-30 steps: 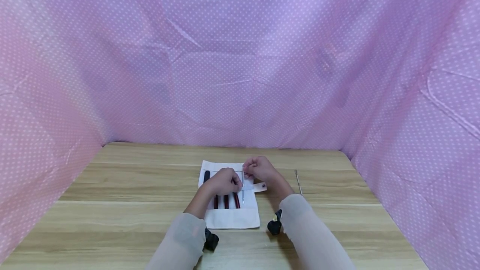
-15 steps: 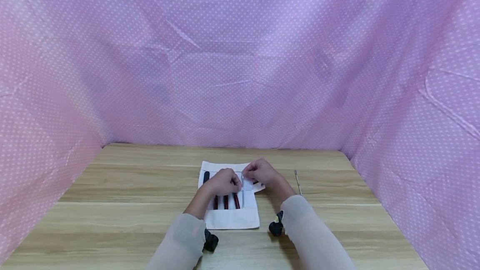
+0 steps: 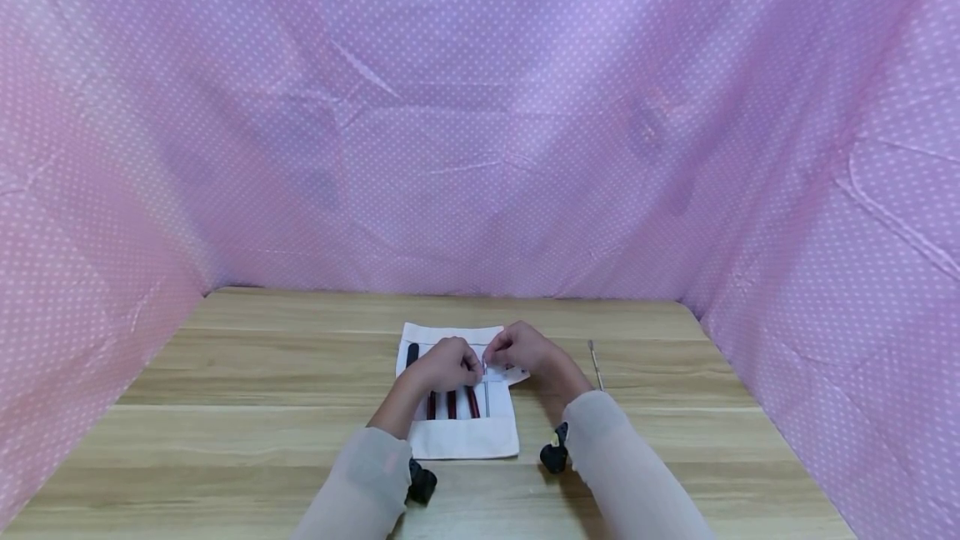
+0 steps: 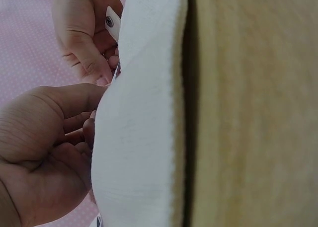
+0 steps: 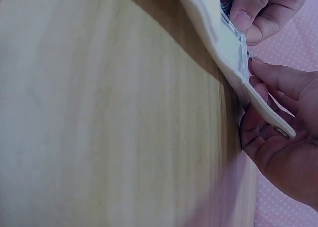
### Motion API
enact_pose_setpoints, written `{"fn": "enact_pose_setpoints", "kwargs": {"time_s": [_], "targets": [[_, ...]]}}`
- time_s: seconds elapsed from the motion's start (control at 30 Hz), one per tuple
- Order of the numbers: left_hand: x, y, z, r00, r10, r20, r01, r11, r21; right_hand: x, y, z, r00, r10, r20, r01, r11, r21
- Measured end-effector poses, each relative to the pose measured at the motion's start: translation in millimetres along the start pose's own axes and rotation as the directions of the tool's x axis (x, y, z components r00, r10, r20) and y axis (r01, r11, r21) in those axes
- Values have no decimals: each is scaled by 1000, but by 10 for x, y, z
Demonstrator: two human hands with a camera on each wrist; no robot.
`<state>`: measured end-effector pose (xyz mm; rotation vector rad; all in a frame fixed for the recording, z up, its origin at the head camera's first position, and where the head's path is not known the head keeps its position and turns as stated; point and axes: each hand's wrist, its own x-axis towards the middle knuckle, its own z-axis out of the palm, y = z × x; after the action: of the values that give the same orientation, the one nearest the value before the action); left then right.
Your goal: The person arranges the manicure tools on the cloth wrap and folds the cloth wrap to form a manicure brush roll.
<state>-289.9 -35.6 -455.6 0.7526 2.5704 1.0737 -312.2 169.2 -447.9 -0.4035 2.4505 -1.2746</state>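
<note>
A white fabric tool roll lies unfolded on the table, a white elastic band running across its inside. My left hand pinches this band at the roll's middle. Under the band runs a slim silver metal rod-like tool, its lower end by the bottom pocket. Its upper end is between the thumb and fingers of my right hand, which also lies around the snap tab. Several dark red tools stand in the pocket beside a black one, partly hidden by my left hand.
Another slim metal tool lies on the wooden table, right of the roll. Pink dotted cloth hangs behind the table and along both sides. A black wrist camera sits under the left sleeve.
My right hand has slid the silver tool down toward the bottom pocket, its fingers coming nearer the band. The snap tab is now more covered by that hand. My left hand has stayed in place.
</note>
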Motion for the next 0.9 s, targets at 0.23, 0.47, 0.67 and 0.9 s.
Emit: {"fn": "enact_pose_setpoints", "kwargs": {"time_s": [0.23, 0.47, 0.67, 0.9], "targets": [[-10, -3, 3, 1000, 3, -6, -3, 1000, -11, -33, 0, -22, 999, -25, -31, 24, 999, -44], [-26, 8, -4, 1000, -8, 1, 8, 1000, 2, -157, -5, -205, 995, -35, -92, 31, 998, -50], [-27, 31, 2, 1000, 6, 4, -6, 999, 39, -253, 164, -501, 978, -87, -190, 66, 991, -115], [-28, 95, -8, 1000, 23, 21, -25, 998, 64, -454, 433, -845, 961, -99, -257, 61, 987, -151]]}}
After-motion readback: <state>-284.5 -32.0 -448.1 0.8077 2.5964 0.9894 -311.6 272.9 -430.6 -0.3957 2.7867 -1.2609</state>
